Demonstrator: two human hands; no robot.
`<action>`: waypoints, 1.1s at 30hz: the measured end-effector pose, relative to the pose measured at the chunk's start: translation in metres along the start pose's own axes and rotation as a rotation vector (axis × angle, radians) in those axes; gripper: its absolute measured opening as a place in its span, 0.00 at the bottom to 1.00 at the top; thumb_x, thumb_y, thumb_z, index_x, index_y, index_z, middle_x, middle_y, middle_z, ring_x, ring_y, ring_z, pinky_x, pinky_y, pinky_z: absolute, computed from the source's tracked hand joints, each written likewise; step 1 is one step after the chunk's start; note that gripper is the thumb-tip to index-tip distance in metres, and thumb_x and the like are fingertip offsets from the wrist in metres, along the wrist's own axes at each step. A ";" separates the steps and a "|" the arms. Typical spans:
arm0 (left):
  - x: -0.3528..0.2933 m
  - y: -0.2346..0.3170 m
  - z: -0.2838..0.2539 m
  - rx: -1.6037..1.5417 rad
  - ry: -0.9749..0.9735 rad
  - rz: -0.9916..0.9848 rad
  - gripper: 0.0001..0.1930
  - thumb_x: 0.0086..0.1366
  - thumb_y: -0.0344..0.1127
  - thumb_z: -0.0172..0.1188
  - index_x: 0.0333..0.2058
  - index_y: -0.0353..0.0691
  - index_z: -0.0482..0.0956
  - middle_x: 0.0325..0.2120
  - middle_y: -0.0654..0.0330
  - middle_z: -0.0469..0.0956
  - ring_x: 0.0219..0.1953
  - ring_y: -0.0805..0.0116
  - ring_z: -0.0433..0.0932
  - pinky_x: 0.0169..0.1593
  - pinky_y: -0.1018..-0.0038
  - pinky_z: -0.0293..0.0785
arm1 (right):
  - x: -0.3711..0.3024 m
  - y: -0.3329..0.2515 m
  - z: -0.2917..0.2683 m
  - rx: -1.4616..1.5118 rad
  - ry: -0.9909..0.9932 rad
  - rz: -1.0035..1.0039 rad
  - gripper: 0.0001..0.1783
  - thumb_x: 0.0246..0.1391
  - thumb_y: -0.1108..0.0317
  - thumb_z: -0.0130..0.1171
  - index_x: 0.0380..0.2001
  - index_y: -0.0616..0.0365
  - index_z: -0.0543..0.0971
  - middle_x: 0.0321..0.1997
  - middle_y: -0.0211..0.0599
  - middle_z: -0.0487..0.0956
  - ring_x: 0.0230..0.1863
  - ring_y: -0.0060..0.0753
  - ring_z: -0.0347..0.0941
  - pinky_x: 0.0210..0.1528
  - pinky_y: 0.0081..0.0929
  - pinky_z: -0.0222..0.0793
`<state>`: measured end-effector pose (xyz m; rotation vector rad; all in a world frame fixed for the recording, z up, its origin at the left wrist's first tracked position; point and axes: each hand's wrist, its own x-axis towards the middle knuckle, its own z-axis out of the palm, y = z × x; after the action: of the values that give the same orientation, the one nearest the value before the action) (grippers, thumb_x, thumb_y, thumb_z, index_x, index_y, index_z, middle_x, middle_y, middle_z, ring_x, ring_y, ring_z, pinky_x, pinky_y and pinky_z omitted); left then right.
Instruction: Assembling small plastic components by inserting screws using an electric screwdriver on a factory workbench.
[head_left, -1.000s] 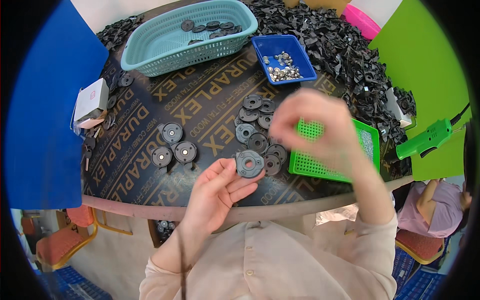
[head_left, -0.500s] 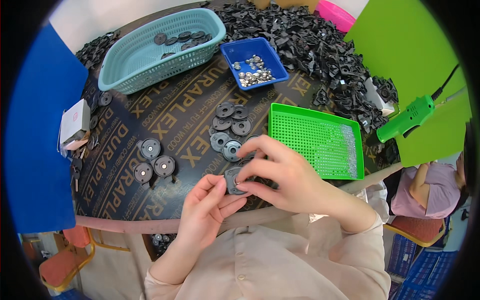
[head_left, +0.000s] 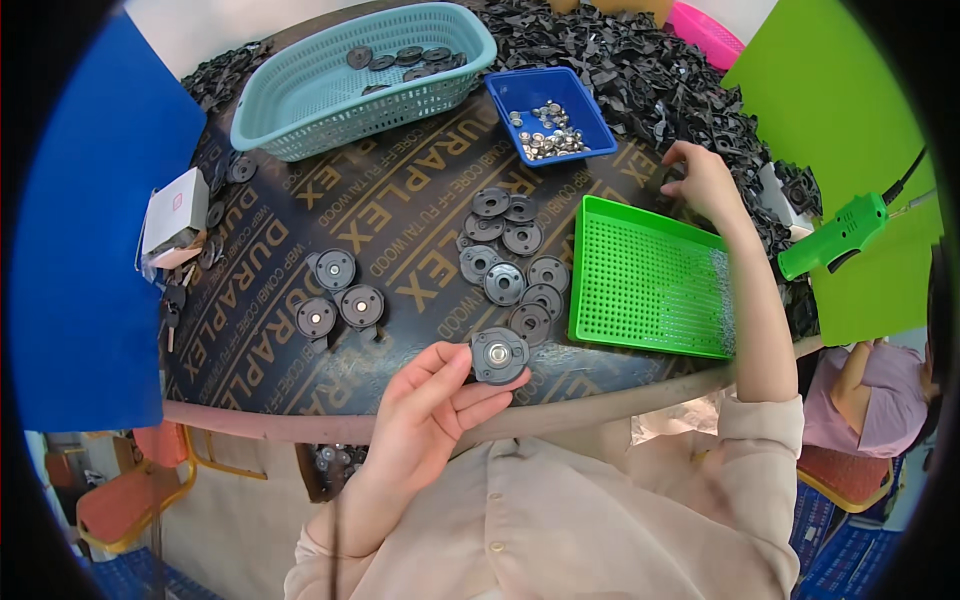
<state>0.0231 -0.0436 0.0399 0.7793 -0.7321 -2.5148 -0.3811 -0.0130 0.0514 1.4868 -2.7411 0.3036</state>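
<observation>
The left grip (head_left: 425, 405) pinches a dark grey disc (head_left: 515, 366) at its left edge, thumb above and fingers beneath; the disc projects past the thumb tip, over the near edge of the table (head_left: 240, 345). A round metal piece (head_left: 498, 354) sits at its centre. The right grip (head_left: 702, 182) is at the heap of black parts (head_left: 620, 60), beyond the green tray, fingers curled; whether it grasps a part cannot be told.

Containers: the teal basket (head_left: 370, 120) holds several black discs, grouped toward its right end. The blue tray (head_left: 545, 88) contains small round metal parts. The perforated green tray (head_left: 650, 270) carries small silvery pieces (head_left: 724, 290) along its right side.
</observation>
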 end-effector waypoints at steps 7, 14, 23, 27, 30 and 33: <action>-0.011 0.005 -0.024 -0.043 0.074 0.095 0.11 0.71 0.35 0.44 0.45 0.32 0.67 0.46 0.46 0.75 0.49 0.51 0.77 0.47 0.68 0.81 | -0.108 -0.096 -0.034 0.484 0.268 -0.510 0.15 0.34 0.87 0.60 0.29 0.61 0.76 0.32 0.34 0.74 0.34 0.30 0.73 0.33 0.25 0.68; -0.008 0.009 -0.027 -0.044 0.063 0.077 0.10 0.71 0.34 0.45 0.42 0.32 0.68 0.45 0.45 0.76 0.49 0.52 0.77 0.48 0.68 0.80 | -0.213 -0.116 0.038 0.397 0.178 -0.704 0.19 0.38 0.76 0.64 0.39 0.53 0.82 0.46 0.41 0.79 0.46 0.44 0.76 0.45 0.32 0.74; -0.007 0.005 -0.024 -0.035 0.082 0.087 0.12 0.71 0.33 0.43 0.46 0.30 0.67 0.45 0.44 0.76 0.47 0.50 0.78 0.45 0.67 0.82 | -0.227 -0.114 0.034 0.640 0.174 -0.343 0.19 0.37 0.75 0.69 0.38 0.59 0.80 0.49 0.41 0.77 0.46 0.45 0.73 0.46 0.34 0.70; -0.007 0.004 -0.023 -0.028 0.066 0.055 0.10 0.70 0.33 0.44 0.41 0.31 0.67 0.43 0.42 0.76 0.47 0.47 0.78 0.45 0.66 0.82 | -0.229 -0.116 0.035 0.616 0.180 -0.224 0.18 0.36 0.77 0.70 0.35 0.61 0.79 0.40 0.41 0.80 0.41 0.40 0.73 0.44 0.32 0.69; -0.005 0.003 -0.018 -0.006 0.082 0.038 0.08 0.70 0.32 0.45 0.40 0.32 0.68 0.42 0.42 0.77 0.46 0.47 0.78 0.45 0.64 0.82 | -0.231 -0.117 0.040 0.684 0.156 -0.184 0.17 0.37 0.78 0.70 0.35 0.62 0.79 0.39 0.41 0.81 0.41 0.38 0.74 0.44 0.30 0.69; -0.003 0.001 -0.015 0.022 0.075 0.019 0.08 0.70 0.33 0.45 0.40 0.34 0.68 0.42 0.43 0.77 0.46 0.48 0.78 0.45 0.64 0.82 | -0.232 -0.115 0.032 0.758 0.161 -0.247 0.16 0.37 0.79 0.69 0.34 0.63 0.79 0.40 0.41 0.81 0.41 0.39 0.74 0.44 0.29 0.68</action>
<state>0.0348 -0.0488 0.0310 0.8648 -0.7390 -2.4503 -0.1558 0.1128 0.0159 1.7860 -2.3712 1.4954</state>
